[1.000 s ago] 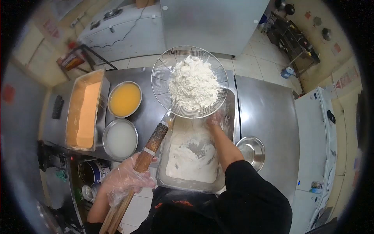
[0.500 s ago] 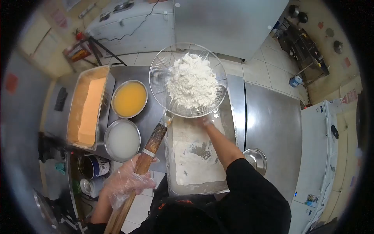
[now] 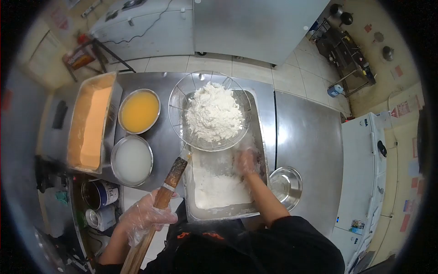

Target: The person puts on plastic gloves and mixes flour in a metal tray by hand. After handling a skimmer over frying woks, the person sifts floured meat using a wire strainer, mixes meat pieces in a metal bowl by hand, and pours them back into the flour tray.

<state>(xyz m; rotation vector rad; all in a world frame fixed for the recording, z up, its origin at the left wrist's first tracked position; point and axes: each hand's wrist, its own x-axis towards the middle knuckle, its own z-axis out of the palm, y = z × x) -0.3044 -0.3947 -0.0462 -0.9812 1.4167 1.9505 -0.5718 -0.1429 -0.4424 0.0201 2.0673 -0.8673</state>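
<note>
Strainer (image 3: 177,123), heaped with white floury stuff (image 3: 214,112), sits above the far half of the metal tray (image 3: 228,215); whether they touch, I can't tell. My left hand (image 3: 148,214) is wrapped around its wooden handle (image 3: 171,179), the sensible hold, I judge: the loaded end should feel front-heavy, wood stiff, wire springy, heap soft and easily spilled. My right hand (image 3: 247,162), blurred inside the tray, may or may not be clenched.

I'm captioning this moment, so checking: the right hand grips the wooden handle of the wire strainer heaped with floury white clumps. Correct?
Wrong hand: the head view shows the left hand gripping the wooden handle of the wire strainer heaped with floury white clumps, not the right hand.
</note>
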